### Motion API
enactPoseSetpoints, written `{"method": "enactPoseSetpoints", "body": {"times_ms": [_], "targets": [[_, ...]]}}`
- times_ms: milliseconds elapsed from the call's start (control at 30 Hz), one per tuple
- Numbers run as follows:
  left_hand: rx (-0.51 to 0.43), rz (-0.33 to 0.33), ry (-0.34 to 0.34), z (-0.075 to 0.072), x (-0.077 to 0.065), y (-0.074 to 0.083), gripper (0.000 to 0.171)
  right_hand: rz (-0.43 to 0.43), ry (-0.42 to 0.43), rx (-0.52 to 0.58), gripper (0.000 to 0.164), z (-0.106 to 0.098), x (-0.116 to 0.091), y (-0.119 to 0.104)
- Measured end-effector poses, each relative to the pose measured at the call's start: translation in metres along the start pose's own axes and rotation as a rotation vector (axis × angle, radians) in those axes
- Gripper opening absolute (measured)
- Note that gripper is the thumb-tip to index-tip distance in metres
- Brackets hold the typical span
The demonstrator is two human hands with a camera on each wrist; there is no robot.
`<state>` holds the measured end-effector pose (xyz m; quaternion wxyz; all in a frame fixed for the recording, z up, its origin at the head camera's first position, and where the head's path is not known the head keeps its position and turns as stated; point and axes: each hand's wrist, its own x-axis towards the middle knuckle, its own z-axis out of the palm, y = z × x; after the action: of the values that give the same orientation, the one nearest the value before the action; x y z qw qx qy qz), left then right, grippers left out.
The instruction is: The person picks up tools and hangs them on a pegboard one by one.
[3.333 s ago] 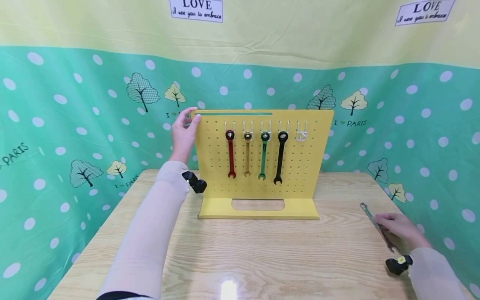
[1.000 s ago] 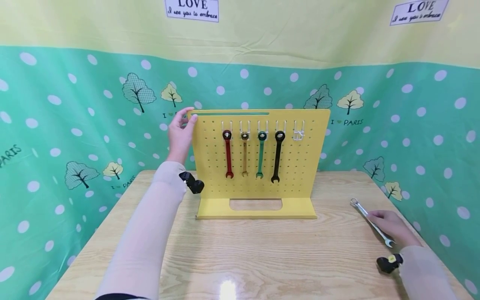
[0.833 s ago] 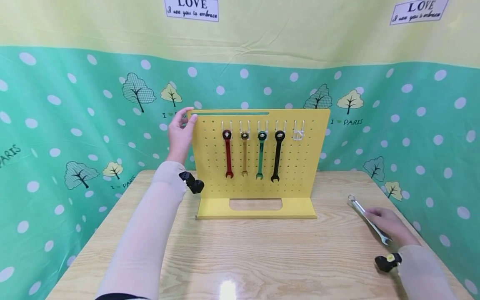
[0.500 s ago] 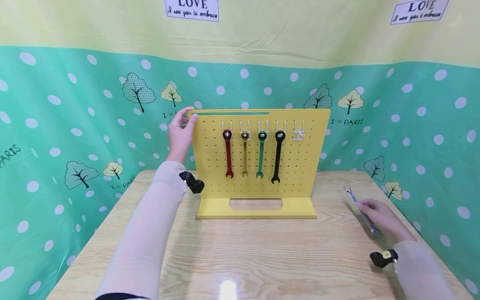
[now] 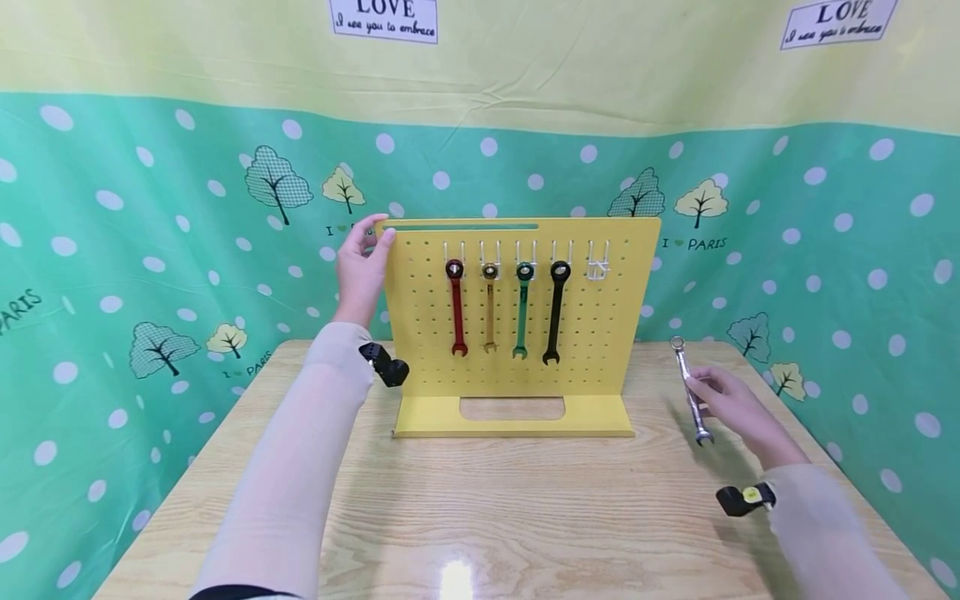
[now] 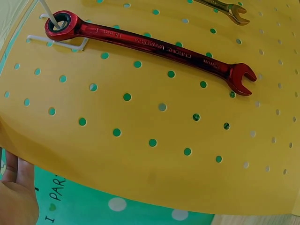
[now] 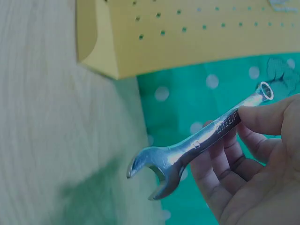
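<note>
My right hand (image 5: 738, 408) pinches a silver combination wrench (image 5: 691, 392) between thumb and fingers, above the table right of the yellow pegboard (image 5: 510, 417). In the right wrist view the wrench (image 7: 206, 138) has its open end toward the lower left and its ring end past my thumb. At the pegboard's upper left corner, my left hand (image 5: 363, 271) grips the edge, thumb in front. From the board's white hooks hang a red wrench (image 5: 458, 308), a gold wrench (image 5: 490, 308), a green wrench (image 5: 522, 308) and a black wrench (image 5: 556, 312). The rightmost hook (image 5: 597, 268) bears no wrench.
The pegboard stands upright on its flat base on a wooden table (image 5: 525, 517). A green and yellow patterned curtain (image 5: 825, 217) encloses the table at the back and sides. Black cameras sit on both wrists.
My right hand has lifted the silver wrench off the table and moved it up and left toward the pegboard, turning it more upright. The left hand keeps its grip on the board.
</note>
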<state>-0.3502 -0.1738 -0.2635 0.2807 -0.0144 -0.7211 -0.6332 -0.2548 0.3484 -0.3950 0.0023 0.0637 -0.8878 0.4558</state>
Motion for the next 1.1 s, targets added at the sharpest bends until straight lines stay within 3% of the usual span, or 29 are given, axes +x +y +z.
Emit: {"method": "enactPoseSetpoints", "body": {"times_ms": [367, 1100], "targets": [[-0.008, 0.005, -0.001, 0.000, -0.002, 0.000, 0.034, -0.066, 0.031, 0.043, 0.037, 0.015, 0.011, -0.034], [-0.015, -0.001, -0.001, -0.001, -0.001, -0.001, 0.034, -0.281, 0.028, 0.161, 0.030, 0.038, 0.032, -0.101]]}}
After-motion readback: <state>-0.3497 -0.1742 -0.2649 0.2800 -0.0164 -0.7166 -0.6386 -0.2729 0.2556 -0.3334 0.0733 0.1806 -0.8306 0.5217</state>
